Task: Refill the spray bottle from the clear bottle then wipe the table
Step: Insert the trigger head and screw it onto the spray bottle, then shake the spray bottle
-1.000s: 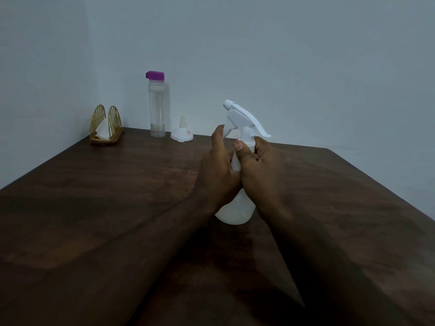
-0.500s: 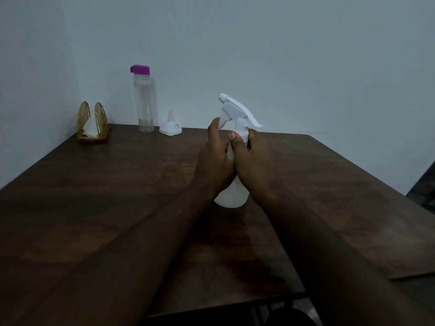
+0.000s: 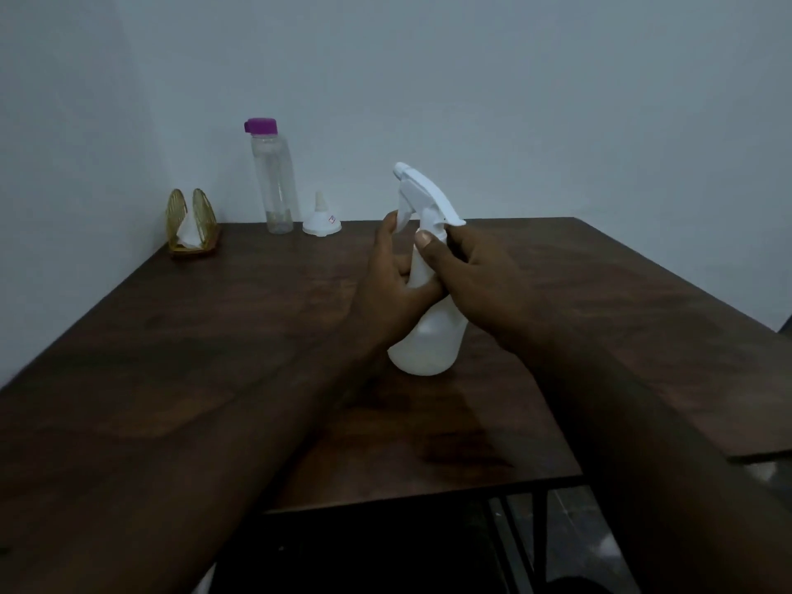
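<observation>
A white spray bottle stands upright in the middle of the dark wooden table. My left hand grips its body from the left, fingers curled round it. My right hand grips its neck just under the trigger head, thumb on the front. At the back of the table stands the clear bottle with a purple cap, a little liquid at its bottom. A white funnel sits upside down to its right.
A gold wire napkin holder with white napkins stands at the back left corner. Walls close in behind and to the left. The table's near edge and dark metal frame show at lower right.
My right hand has shifted up to the bottle's neck and my hands have parted slightly. The view has pulled back, showing the table's near edge.
</observation>
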The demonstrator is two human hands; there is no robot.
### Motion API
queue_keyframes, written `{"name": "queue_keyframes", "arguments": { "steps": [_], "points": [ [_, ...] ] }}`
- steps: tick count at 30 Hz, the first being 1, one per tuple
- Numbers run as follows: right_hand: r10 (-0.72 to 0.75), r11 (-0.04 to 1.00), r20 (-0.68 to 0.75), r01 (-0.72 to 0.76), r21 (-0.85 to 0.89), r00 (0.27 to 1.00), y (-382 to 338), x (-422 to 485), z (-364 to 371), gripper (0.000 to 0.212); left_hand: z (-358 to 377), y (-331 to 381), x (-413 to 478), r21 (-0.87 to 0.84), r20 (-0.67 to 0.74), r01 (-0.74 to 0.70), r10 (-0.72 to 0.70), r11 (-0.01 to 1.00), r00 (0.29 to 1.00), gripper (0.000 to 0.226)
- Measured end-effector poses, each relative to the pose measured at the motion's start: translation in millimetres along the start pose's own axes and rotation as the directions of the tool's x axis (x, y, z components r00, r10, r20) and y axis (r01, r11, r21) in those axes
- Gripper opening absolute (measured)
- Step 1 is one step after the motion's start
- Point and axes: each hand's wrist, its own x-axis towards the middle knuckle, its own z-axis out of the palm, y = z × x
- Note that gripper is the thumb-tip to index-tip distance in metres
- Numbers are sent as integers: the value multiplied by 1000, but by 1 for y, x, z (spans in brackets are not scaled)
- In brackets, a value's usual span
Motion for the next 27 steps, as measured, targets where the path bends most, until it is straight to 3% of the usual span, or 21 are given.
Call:
{"name": "queue_keyframes", "arguments": {
  "steps": [7, 17, 22, 27],
  "points": [
    [-61, 994, 84, 53, 95, 995, -6, -17, -6, 27, 4, 18, -34, 42, -168, 1, 6, 999, 986, 88],
    [-99, 976, 208, 54, 210, 973, -5, -39, -26, 17, 14, 41, -54, 44, -169, 21, -13, 999, 986, 84],
    [-64, 988, -18, 66, 139, 998, -11, -60, -10, 19, 18, 45, -67, 55, -219, -5, 17, 998, 975, 90],
    [-36, 999, -254, 44, 27, 967, -23, -71, 13, 21, 15, 49, -72, 93, -206, -31, 50, 995, 977, 55]
  ]
}}
